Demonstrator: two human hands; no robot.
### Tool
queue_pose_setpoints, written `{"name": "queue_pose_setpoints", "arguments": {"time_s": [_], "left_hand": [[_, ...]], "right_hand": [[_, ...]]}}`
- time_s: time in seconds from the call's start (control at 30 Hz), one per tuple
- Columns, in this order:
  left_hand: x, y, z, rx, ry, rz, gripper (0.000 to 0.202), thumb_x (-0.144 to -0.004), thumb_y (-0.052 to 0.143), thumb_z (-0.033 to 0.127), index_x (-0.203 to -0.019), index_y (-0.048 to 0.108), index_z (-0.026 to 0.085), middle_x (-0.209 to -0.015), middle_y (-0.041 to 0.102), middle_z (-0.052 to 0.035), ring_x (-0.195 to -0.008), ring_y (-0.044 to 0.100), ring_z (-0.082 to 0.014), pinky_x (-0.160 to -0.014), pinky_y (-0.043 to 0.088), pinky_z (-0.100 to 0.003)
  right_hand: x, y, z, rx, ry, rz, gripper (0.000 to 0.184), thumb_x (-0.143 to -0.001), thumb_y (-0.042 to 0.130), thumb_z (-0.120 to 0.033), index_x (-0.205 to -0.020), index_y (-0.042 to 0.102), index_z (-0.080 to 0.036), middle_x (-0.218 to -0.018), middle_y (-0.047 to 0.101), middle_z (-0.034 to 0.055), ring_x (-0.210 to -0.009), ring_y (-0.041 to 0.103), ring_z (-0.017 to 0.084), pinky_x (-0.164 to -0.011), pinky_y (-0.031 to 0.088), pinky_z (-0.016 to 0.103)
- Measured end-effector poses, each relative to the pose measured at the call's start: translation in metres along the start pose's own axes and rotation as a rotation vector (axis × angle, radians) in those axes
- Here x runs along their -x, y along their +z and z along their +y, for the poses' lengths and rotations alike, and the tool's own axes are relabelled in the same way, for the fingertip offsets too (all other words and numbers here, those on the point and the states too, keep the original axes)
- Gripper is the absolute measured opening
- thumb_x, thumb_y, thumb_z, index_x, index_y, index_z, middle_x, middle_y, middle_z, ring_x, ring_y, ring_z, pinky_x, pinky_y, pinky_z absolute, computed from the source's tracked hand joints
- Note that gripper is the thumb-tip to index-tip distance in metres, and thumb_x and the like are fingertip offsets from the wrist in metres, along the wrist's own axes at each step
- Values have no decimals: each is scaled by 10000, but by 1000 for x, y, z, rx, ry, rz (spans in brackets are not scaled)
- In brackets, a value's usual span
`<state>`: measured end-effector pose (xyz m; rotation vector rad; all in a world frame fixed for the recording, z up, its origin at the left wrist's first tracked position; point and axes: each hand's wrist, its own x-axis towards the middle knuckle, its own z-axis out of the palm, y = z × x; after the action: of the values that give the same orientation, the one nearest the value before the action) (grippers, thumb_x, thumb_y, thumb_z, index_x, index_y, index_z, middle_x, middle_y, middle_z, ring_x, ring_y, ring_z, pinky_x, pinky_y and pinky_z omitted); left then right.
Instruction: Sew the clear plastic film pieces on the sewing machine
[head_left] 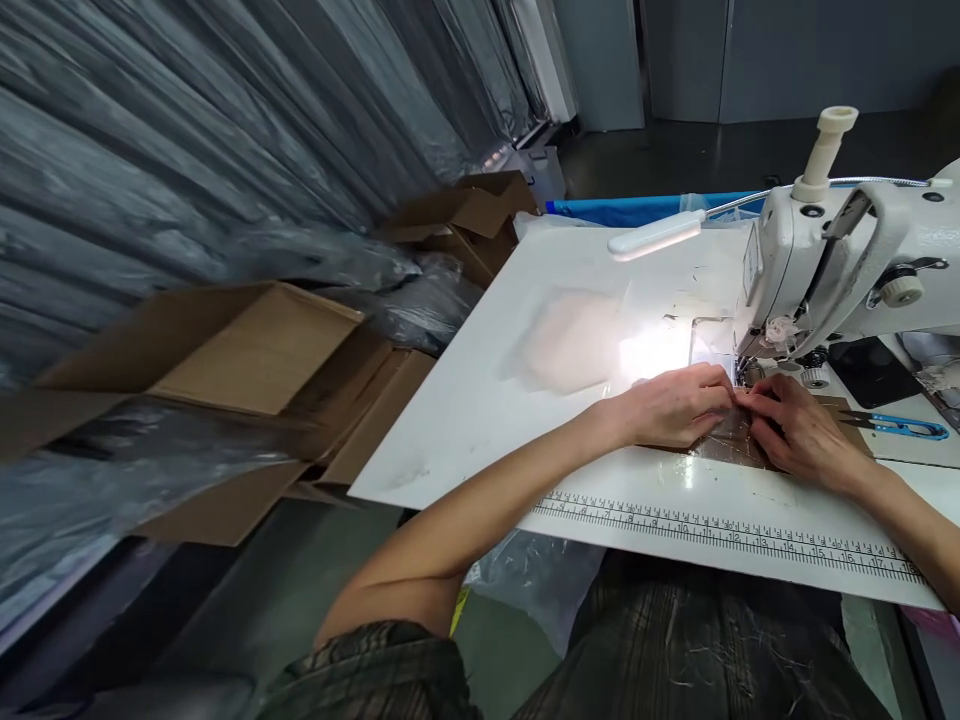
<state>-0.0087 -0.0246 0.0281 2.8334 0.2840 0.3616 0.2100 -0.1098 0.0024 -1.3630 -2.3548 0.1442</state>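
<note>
At the needle of a white sewing machine [847, 260], my left hand [684, 405] and my right hand [806, 432] meet with their fingertips close together. Both are closed in a pinch. Whatever lies between the fingers is too small and too hidden to make out. Beneath them a brown strip with a clear, shiny covering [731, 448] lies on the white table [480, 430]. Blue-handled thread snips [909, 427] rest to the right of my right hand. A black phone-like slab [874, 372] lies behind them.
A white lamp [656, 235] on a bendable neck lights the needle area. A printed ruler [705, 530] runs along the table's front edge. Open cardboard boxes [259, 345] and clear plastic stand at the left, beside a grey curtain [247, 130].
</note>
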Motion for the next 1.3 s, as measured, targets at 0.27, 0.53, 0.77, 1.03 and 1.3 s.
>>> {"name": "queue_pose_setpoints", "arguments": {"time_s": [0.27, 0.53, 0.77, 1.03, 1.3], "left_hand": [[2, 19, -6, 41, -20, 118, 166, -911, 482, 139, -995, 624, 157, -974, 645, -73, -876, 621, -177, -732, 512, -292], [2, 33, -6, -113, -11, 287, 188, -994, 478, 225, -917, 642, 177, -876, 656, -34, -775, 603, -130, -663, 463, -264], [5, 19, -7, -366, 121, 134, 328, -998, 384, 132, -746, 590, 175, -880, 674, -25, -744, 535, -128, -767, 426, -316], [6, 25, -6, -412, 149, 202, 302, -1006, 385, 133, -794, 597, 168, -852, 670, -16, -739, 550, -113, -818, 441, -307], [7, 25, -5, -464, 183, 228, 243, -987, 452, 167, -772, 564, 181, -848, 664, -3, -726, 530, -122, -719, 405, -303]], "right_hand": [[-2, -1, 8, -150, 164, -22, 407, -952, 395, -290, -1248, 656, -196, -1013, 661, 118, -713, 622, 203, -646, 533, 355], [-2, 0, 11, -48, 110, -43, 433, -965, 370, -292, -1302, 637, -238, -1011, 635, 112, -734, 607, 204, -607, 501, 327], [-6, 4, 3, 175, 85, -109, 455, -943, 381, -284, -1353, 579, -271, -994, 560, 114, -695, 531, 196, -524, 449, 302], [0, 0, 8, 23, 78, -60, 438, -991, 338, -309, -1334, 600, -233, -1019, 564, 122, -730, 561, 195, -588, 479, 316], [-4, 4, 5, 115, 61, -117, 465, -937, 357, -313, -1328, 601, -249, -916, 510, 102, -679, 488, 193, -530, 406, 293]]}}
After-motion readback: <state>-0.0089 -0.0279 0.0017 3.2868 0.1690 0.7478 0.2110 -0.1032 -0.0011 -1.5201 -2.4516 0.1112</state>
